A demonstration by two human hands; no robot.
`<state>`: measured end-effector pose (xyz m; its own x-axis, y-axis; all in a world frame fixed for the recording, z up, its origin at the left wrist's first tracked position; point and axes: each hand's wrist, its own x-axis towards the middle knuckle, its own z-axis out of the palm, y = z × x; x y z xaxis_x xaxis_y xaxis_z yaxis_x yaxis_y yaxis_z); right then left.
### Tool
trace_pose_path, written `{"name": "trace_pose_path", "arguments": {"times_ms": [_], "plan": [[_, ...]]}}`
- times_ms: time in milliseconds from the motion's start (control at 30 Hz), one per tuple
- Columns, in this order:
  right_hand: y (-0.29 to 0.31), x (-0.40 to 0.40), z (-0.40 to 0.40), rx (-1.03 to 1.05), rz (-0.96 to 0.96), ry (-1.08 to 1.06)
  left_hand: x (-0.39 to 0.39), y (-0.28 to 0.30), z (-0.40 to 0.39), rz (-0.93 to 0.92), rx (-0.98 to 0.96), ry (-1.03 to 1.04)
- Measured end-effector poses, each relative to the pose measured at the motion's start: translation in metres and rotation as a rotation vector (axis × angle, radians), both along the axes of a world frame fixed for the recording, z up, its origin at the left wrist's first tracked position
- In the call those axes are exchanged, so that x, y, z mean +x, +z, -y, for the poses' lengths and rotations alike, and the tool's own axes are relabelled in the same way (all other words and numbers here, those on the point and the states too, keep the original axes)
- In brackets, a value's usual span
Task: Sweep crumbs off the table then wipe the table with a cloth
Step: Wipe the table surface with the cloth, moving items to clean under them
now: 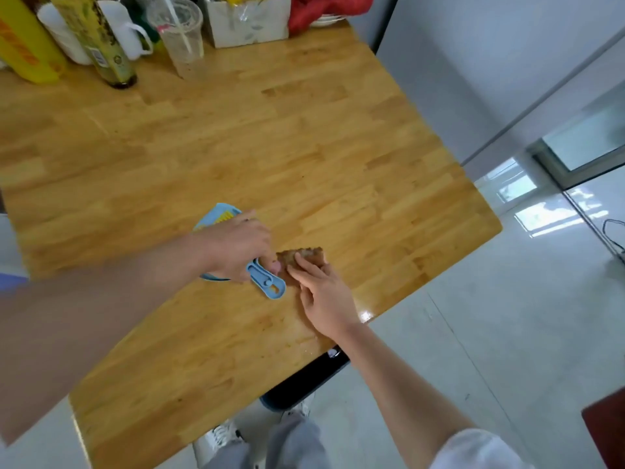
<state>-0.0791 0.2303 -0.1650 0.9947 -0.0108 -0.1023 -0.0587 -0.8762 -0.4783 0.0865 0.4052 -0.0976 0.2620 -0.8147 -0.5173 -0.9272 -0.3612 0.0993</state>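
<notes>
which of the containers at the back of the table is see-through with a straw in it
The clear plastic cup, right of the white mugs and the dark bottle; those are opaque and strawless.

single head-worn view, looking steeply down and forward over the wooden table (304,147), close above both forearms

text: none legible | bottle (101,38) label: print blurred | yellow container (23,38): orange marks unreadable

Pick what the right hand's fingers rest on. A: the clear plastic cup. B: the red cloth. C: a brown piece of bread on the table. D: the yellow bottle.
C: the right hand lies with straight fingers on the brown piece of bread beside the blue dustpan.
</notes>
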Motion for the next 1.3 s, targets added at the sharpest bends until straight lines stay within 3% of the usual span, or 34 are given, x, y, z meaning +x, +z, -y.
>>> {"name": "trace_pose_path", "arguments": {"times_ms": [200,333,533,767,900,1033,1133,1200,1300], "plan": [[0.000,-0.024,0.043,0.037,-0.003,0.084,0.021,0.019,0.026,0.071,-0.045,0.075],[0.004,-0.026,0.048,0.073,-0.030,0.064,0.039,0.030,0.096,0.094,-0.088,0.039],[0.004,-0.021,0.055,0.188,-0.092,0.067,0.027,0.011,0.210,0.119,-0.152,-0.072],[0.002,-0.019,0.053,0.219,-0.131,0.052,0.022,-0.010,0.241,0.117,-0.192,-0.088],[0.004,-0.018,0.073,0.166,-0.114,0.045,0.020,-0.006,0.202,0.069,-0.199,0.030],[0.004,-0.041,0.119,0.086,-0.070,-0.487,0.031,-0.011,0.108,0.067,-0.246,0.240],[0.003,-0.060,0.079,0.017,-0.048,-0.779,0.037,-0.034,0.012,0.020,-0.209,0.529],[0.003,-0.070,0.009,-0.023,-0.031,-0.716,0.031,-0.048,-0.050,0.001,-0.175,0.712],[0.003,-0.082,-0.105,0.075,0.010,-0.276,0.014,-0.055,-0.127,0.002,-0.108,0.876]]}}
